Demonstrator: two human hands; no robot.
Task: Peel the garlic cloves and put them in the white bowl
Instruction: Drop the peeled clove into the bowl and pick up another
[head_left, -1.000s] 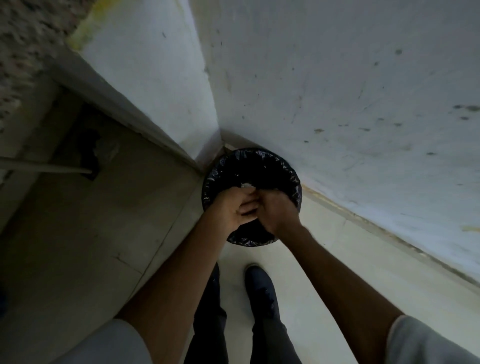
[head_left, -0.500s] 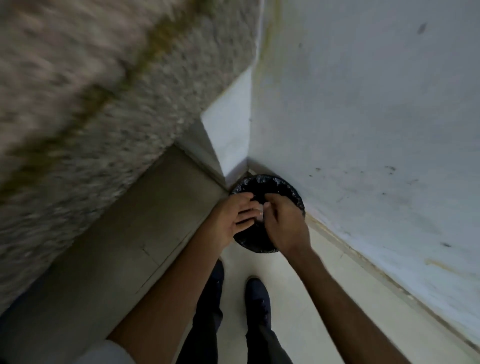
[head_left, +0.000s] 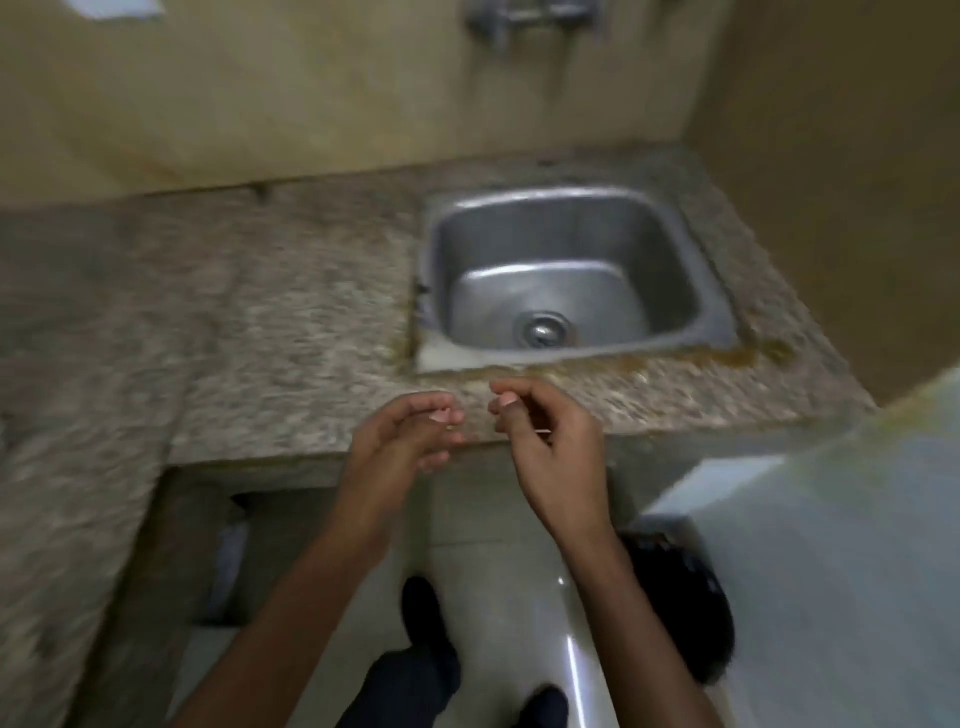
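Note:
No garlic cloves and no white bowl are in view. Both hands hover in front of the granite counter's (head_left: 270, 322) front edge, just short of the steel sink (head_left: 719, 291). My left hand (head_left: 410, 436) has its fingers loosely curled, palm turned inward, and holds nothing. A small gap separates it from my right hand (head_left: 545, 431), whose thumb and fingers are loosely curled too. A thin pale sliver shows by the right fingers, too blurred to identify. The frame is motion-blurred.
A bin lined with a black bag (head_left: 691, 613) stands on the floor at lower right, beside a pale wall (head_left: 841, 519). A tap (head_left: 519, 21) is mounted above the sink. Dark open space lies under the counter (head_left: 270, 545). My shoes are on the tiled floor.
The view has swung up from the bin to the counter and sink. My hands were together over the bin; now they are apart and raised at the counter edge.

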